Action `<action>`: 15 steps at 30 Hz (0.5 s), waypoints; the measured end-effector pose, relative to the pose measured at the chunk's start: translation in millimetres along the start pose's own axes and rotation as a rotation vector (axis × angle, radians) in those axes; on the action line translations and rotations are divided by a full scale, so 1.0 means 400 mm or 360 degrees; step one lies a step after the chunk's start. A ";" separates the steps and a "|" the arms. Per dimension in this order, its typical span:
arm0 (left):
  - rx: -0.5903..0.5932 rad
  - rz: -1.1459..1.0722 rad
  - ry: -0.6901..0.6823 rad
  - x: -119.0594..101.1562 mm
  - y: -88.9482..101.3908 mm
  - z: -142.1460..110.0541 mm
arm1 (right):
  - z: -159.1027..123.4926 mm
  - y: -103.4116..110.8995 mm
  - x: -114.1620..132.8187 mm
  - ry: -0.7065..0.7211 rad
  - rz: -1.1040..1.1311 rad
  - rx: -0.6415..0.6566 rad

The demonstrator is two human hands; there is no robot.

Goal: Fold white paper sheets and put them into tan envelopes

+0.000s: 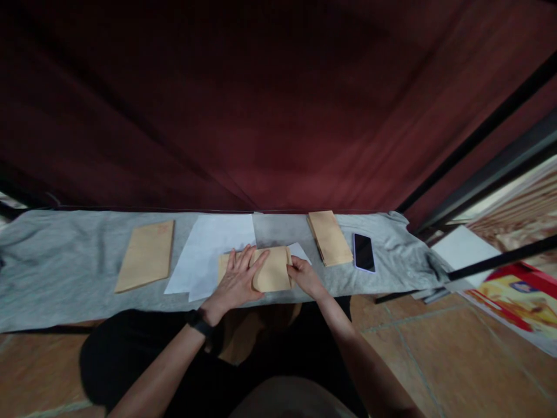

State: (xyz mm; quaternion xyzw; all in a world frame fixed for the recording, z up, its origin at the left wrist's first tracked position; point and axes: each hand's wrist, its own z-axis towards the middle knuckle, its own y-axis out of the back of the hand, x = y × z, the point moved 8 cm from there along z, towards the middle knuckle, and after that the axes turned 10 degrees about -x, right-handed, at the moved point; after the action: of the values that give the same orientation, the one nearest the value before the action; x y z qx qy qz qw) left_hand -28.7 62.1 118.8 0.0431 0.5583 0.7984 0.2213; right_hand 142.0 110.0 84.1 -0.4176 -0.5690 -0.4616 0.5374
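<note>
Left hand (237,278) covers part of the envelope (275,274); right hand (308,278) hides some of its right edge, some fingertips out of sight. Sheets (217,238) partly blocked by envelope, slip (301,251) too. Red print (164,229) on left stack (145,258) unreadable. Packaging (522,299) cut off at right, cloth (52,261) at left.

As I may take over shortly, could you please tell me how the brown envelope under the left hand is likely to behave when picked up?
The brown envelope looks thin and flat, so it is probably light. Being paper, it may bend or crease where the right hand holds its edge. It might slide if the left hand, spread across it, lifted.
</note>
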 end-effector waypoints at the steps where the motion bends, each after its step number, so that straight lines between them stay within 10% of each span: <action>1: 0.0005 -0.0007 -0.0003 -0.005 -0.004 -0.002 | 0.001 0.011 -0.007 0.0008 -0.0054 -0.0041; 8: -0.0014 -0.0092 0.0035 -0.021 -0.013 0.002 | 0.007 0.094 -0.057 -0.0103 -0.0277 -0.0377; 15: -0.0023 -0.0108 0.0060 -0.022 -0.035 0.009 | -0.047 0.171 0.068 0.0354 -0.0544 -0.0656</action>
State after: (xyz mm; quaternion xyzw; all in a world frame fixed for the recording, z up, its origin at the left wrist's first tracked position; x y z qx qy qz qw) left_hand -15.4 65.6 108.9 0.0075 0.5578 0.7951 0.2381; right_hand 210.6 106.7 116.2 -0.3627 -0.4629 -0.6944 0.4147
